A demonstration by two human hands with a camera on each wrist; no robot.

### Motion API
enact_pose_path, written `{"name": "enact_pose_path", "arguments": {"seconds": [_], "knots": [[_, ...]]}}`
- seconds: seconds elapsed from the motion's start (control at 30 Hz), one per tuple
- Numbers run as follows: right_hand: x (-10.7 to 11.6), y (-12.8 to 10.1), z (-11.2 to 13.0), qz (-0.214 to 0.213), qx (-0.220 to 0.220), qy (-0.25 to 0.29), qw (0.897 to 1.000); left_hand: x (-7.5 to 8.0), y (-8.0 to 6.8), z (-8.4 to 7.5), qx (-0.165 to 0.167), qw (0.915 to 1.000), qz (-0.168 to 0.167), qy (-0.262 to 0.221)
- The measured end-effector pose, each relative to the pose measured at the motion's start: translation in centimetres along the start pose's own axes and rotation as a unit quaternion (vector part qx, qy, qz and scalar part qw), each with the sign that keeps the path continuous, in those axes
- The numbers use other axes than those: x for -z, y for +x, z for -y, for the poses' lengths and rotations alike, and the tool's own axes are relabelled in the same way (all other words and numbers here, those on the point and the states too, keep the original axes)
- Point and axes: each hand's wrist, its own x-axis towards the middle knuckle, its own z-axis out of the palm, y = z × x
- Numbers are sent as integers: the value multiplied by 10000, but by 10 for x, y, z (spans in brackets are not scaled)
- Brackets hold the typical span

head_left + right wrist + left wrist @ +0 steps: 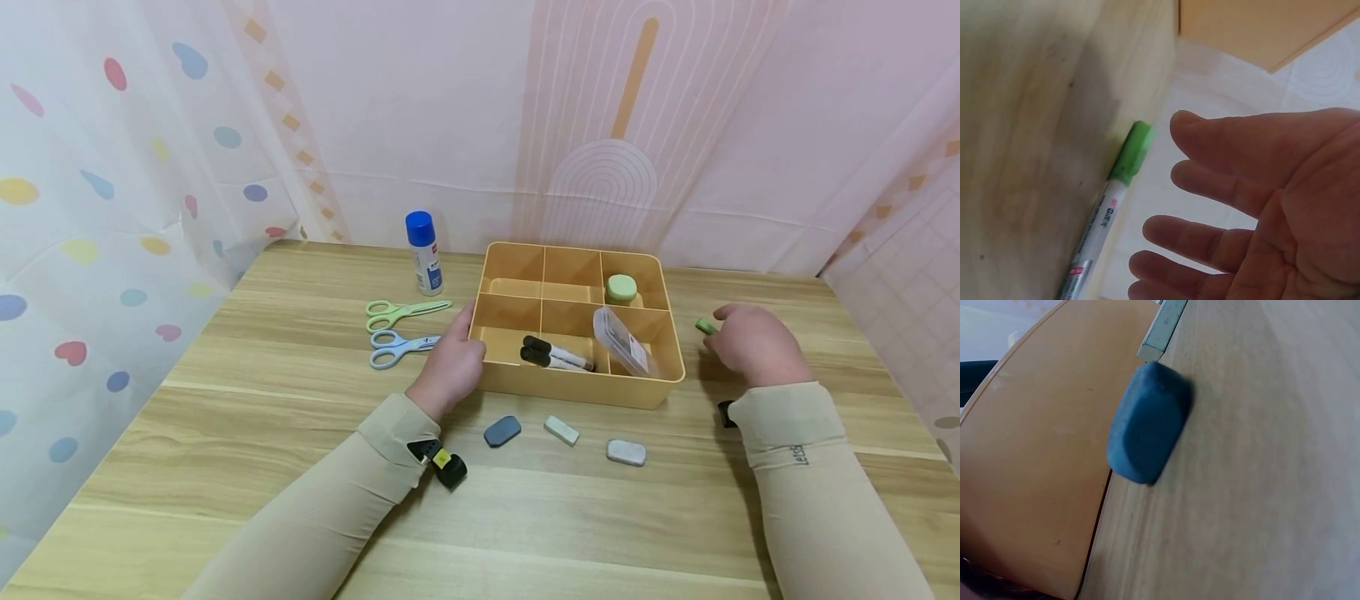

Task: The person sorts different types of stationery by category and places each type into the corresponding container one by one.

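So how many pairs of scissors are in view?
2, both on the wooden table left of the yellow plastic organiser box: green-handled scissors behind, blue-handled scissors nearer.

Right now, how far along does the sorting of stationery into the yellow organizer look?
Partly done. Already inside the organizer: two black markers, a clear case and a green round item.

In hand: the left hand rests on the organizer's left wall; the right hand is open over a green-capped marker, not yet in its grip.

Left out: three erasers, two pairs of scissors and the glue stick.
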Motion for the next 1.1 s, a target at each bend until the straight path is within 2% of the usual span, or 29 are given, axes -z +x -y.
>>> {"name": "enact_pose_path", "arguments": {"seconds": [0.77, 1.1], "knots": [[-10, 7, -15, 51, 199, -186, 9996, 0, 0, 0, 55, 10000, 16, 19], [-9, 6, -11, 170, 12, -199, 9997, 0, -1, -1, 86, 10000, 7, -28]]}}
